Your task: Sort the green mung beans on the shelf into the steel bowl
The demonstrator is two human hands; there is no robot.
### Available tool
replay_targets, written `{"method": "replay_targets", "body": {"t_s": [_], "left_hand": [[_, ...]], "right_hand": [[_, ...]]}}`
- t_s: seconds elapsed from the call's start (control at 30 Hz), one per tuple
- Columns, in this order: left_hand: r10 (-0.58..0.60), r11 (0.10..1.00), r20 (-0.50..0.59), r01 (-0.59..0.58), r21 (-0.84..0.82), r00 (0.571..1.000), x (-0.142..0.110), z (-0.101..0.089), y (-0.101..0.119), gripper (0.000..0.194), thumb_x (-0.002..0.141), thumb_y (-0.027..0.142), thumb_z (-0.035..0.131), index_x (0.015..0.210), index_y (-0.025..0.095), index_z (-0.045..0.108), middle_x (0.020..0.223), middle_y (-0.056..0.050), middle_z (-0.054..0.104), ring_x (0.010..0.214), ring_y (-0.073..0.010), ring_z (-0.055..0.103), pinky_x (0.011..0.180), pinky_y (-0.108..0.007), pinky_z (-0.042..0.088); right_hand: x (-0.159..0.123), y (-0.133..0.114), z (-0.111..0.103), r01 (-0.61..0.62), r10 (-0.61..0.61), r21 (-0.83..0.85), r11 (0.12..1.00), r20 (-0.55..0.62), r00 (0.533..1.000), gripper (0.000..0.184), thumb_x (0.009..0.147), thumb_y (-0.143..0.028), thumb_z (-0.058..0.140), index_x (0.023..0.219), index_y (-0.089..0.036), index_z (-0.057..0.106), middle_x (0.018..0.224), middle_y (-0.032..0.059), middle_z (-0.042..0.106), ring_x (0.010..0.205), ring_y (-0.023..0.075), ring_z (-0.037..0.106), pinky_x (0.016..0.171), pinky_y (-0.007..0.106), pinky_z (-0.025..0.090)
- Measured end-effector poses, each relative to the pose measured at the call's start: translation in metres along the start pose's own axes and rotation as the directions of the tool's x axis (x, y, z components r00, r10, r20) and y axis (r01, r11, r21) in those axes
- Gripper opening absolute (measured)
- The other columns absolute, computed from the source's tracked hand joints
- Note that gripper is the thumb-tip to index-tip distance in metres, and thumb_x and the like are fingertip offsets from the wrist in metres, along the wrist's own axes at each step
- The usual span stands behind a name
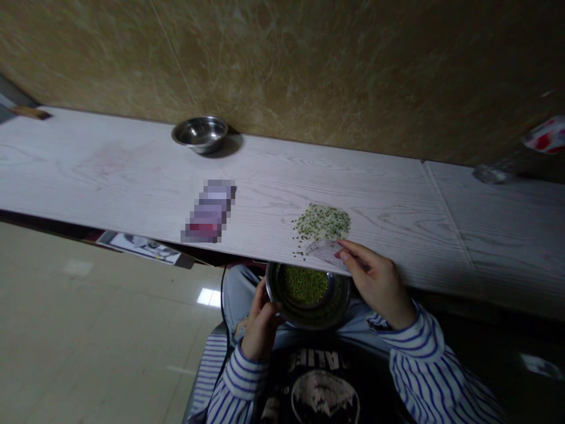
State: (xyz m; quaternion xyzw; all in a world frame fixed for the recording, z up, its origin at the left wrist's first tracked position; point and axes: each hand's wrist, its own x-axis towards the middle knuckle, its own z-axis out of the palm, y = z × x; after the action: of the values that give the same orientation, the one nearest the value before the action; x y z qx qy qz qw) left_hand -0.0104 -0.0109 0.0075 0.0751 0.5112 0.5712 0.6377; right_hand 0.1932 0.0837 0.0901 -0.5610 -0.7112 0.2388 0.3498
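My left hand (262, 324) grips the left rim of a steel bowl (339, 309), held over my lap just below the table edge. Small green beans (304, 284), like mung beans, cover part of the bowl's bottom. Pinched in my right hand (379, 277) is a thin, clear, curved plastic piece (324, 250), resting low over the tabletop near the edge. Just beyond it lies a spread-out pile of green beans mixed with white grains (324, 222). A few loose beans are scattered to the pile's left.
A second steel bowl (200, 135) stands near the wall. A blurred-out flat rectangular object (209, 212) lies left of the pile on the white wood-grain table (379, 188). A clear bottle (507, 165) with a red label is at the right. Below the table, an open drawer (145, 247) juts out.
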Motion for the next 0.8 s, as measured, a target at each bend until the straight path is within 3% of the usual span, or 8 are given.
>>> {"method": "replay_targets", "body": {"t_s": [0.43, 0.8], "left_hand": [[0.007, 0.999, 0.008, -0.007, -0.040, 1.000, 0.000, -0.002, 0.001, 0.066, 0.067, 0.019, 0.070, 0.131, 0.029, 0.060, 0.133, -0.007, 0.063, 0.099, -0.0238, 0.061, 0.078, -0.034, 0.054], [-0.007, 1.000, -0.014, 0.006, -0.022, 1.000, 0.000, 0.000, 0.001, 0.064, 0.066, 0.020, 0.070, 0.129, 0.031, 0.062, 0.125, -0.005, 0.066, 0.093, -0.0221, 0.060, 0.067, -0.029, 0.051]], "right_hand": [[0.008, -0.012, 0.015, 0.094, -0.092, -0.029, 0.995, 0.061, 0.994, 0.033, 0.095, -0.025, 0.053, 0.116, -0.015, 0.076, 0.113, 0.0125, 0.078, 0.100, 0.0254, 0.076, 0.086, 0.037, 0.062], [-0.003, 0.003, -0.006, 0.008, -0.008, -0.004, 1.000, 0.051, 0.999, 0.032, 0.095, -0.029, 0.055, 0.116, -0.016, 0.076, 0.109, 0.0114, 0.080, 0.097, 0.0242, 0.077, 0.084, 0.034, 0.062]]}}
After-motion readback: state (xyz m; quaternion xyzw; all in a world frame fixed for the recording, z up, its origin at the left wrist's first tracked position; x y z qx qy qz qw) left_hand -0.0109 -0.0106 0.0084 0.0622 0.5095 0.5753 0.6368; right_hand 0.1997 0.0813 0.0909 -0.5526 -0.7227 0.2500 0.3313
